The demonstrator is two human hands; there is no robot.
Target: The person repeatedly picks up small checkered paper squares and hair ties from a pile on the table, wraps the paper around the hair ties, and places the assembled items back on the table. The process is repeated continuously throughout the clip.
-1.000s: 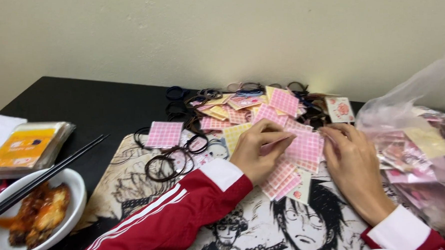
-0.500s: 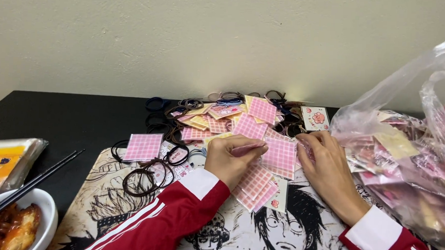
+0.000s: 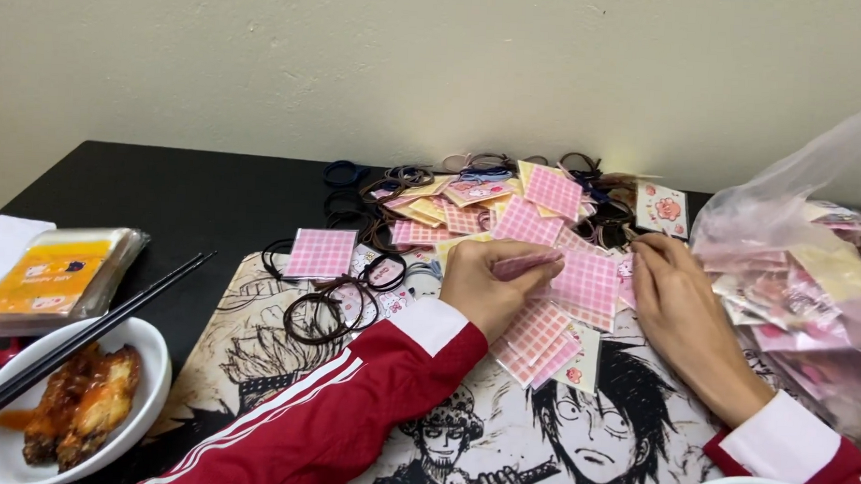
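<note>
A home setting, likely a living or dining corner used for small craft packing. A black tabletop (image 3: pixel 181 197) stands against a plain cream wall (image 3: pixel 361 55). On it lies a cartoon-printed mat (image 3: pixel 499 448), beside a white bowl (image 3: pixel 149 375) of cooked food with black chopsticks (image 3: pixel 88 329) across it. Pink checked cards (image 3: pixel 547 228) and hair ties (image 3: pixel 336 306) are heaped nearby, next to a clear plastic bag (image 3: pixel 799 229) of packets.

Black table against a plain wall

I am sitting at a black table (image 3: pixel 171 197) that is pushing right up against a cream wall (image 3: pixel 380 66) (slightly rough, unmarked). Soft, even light is falling across both, and a cartoon-printed black-and-white mat (image 3: pixel 252 350) is covering the table's near part, reaching towards me. No window or floor is showing here.
</note>
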